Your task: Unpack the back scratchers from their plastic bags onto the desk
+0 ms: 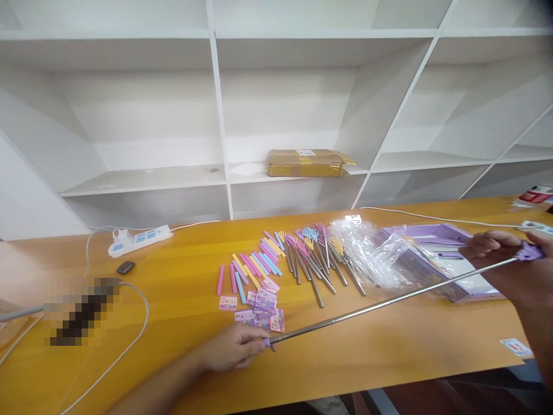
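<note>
A telescopic back scratcher (389,302) is drawn out long, slanting across the front of the table. My left hand (233,349) pinches its lower end, where a short purple piece shows at the fingertips. At the other end, my right hand (505,259) is closed around the purple claw head. Beyond the rod lies a pile of back scratchers (315,259) with metal rods and pink, blue, yellow and purple claws. Coloured handle tubes (253,265) are spread left of them, and small printed cards (263,302) lie just past my left hand.
Clear plastic bags (367,248) lie beside a purple box (469,292) at right. A white power strip (140,239) with cables and a small black object (125,267) are at left. A taped cardboard box (305,163) sits in the white shelving. One card (516,347) lies near the front edge.
</note>
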Tool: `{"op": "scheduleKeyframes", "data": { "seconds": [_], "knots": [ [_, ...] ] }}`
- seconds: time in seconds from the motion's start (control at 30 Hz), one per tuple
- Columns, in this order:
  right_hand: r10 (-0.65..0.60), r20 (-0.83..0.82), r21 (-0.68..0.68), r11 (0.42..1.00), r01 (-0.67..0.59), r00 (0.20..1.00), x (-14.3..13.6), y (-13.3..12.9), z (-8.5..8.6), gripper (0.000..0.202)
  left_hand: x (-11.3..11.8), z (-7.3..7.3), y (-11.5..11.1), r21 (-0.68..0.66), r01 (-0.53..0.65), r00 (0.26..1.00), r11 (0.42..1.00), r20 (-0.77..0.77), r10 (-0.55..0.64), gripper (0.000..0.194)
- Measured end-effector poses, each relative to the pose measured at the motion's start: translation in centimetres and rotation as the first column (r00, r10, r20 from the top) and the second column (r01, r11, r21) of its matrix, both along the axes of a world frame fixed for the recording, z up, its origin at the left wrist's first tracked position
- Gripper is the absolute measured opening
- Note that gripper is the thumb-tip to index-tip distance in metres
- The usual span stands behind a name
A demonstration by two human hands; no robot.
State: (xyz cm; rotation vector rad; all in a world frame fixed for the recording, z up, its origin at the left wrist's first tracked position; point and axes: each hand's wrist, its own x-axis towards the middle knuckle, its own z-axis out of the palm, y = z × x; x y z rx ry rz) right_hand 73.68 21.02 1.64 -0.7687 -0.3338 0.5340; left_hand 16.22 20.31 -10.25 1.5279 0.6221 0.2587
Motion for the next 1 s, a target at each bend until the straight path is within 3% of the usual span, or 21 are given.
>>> {"op": "scheduleKeyframes", "data": {
  "seconds": [0.1,0.23,0.4,0.47,0.57,0.67,0.73,0.83,1.0],
  "knots": [
    [0.195,-0.084,-0.013,0.98,-0.196,0.977,-0.8,0.9,-0.1,0.076,-0.6,-0.4,0.7,-0.042,-0.017,1.0,0.999,0.005,0.017,0.062],
    [0.224,-0.083,0.05,0.974,-0.22,0.971,-2.7,3.0,0.2,0.072,-0.8,-1.2,1.1,-0.057,-0.045,0.999,0.997,0.007,0.046,0.066],
    [0.306,0.013,-0.124,0.945,-0.302,0.952,-8.2,7.4,-0.6,0.064,-0.6,-1.4,1.3,-0.06,-0.128,0.992,0.99,-0.014,0.127,0.066],
    [0.387,0.104,-0.214,0.908,-0.359,0.916,-12.7,9.1,-2.4,0.057,-0.4,-1.4,1.2,-0.059,-0.163,0.987,0.985,-0.016,0.162,0.068],
    [0.522,0.181,-0.271,0.841,-0.468,0.834,-22.1,9.6,-6.8,0.051,-0.2,-1.6,0.9,-0.074,-0.26,0.965,0.963,0.018,0.262,0.073],
    [0.679,0.287,-0.299,0.733,-0.61,0.676,-31.9,7.3,-11.4,0.059,0.2,-1.7,0.4,-0.117,-0.338,0.937,0.934,0.053,0.346,0.076],
    [0.74,0.308,-0.29,0.672,-0.682,0.598,-36.8,5.1,-13.6,0.067,0.5,-1.5,0.1,-0.109,-0.357,0.929,0.928,0.061,0.365,0.074],
    [0.772,0.31,-0.205,0.624,-0.754,0.555,-40.1,2.9,-15.3,0.071,0.9,-1.1,0.0,-0.068,-0.356,0.93,0.932,0.074,0.361,0.069],
    [0.793,0.339,-0.211,0.588,-0.781,0.506,-38.8,3.2,-15.7,0.071,1.1,-1.3,0.3,-0.026,-0.37,0.926,0.929,0.066,0.371,0.067]
  ]
}}
